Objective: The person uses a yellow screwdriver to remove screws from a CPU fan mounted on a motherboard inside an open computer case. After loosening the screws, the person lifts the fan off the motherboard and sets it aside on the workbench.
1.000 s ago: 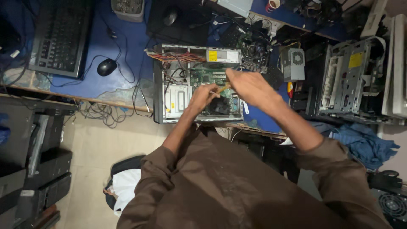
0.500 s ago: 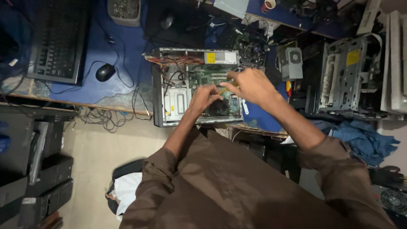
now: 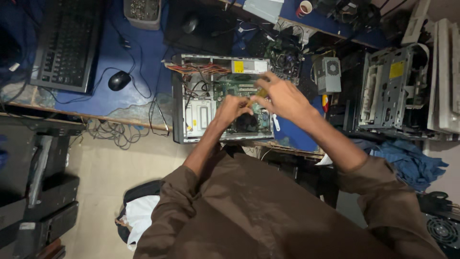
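Note:
An open computer case (image 3: 184, 115) lies on the blue-topped table, its green motherboard (image 3: 235, 86) and bundle of coloured wires (image 3: 196, 69) exposed. My left hand (image 3: 230, 110) is curled low inside the case, over the motherboard near a dark fan. My right hand (image 3: 282, 98) hovers above the case's right side, fingers closed on a thin yellowish tool (image 3: 256, 97), likely a screwdriver, whose tip points toward my left hand. What my left hand grips is hidden by its fingers.
A black keyboard (image 3: 67, 43) and black mouse (image 3: 119, 80) lie at left with loose cables (image 3: 120, 132) hanging off the table edge. A second stripped metal case (image 3: 388, 91) stands at right, beside a small power supply (image 3: 328, 74). Blue cloth (image 3: 407, 160) lies lower right.
My view has shifted slightly. Both hands stay over the open case; my right hand has moved a little to the right and up, still with the tool.

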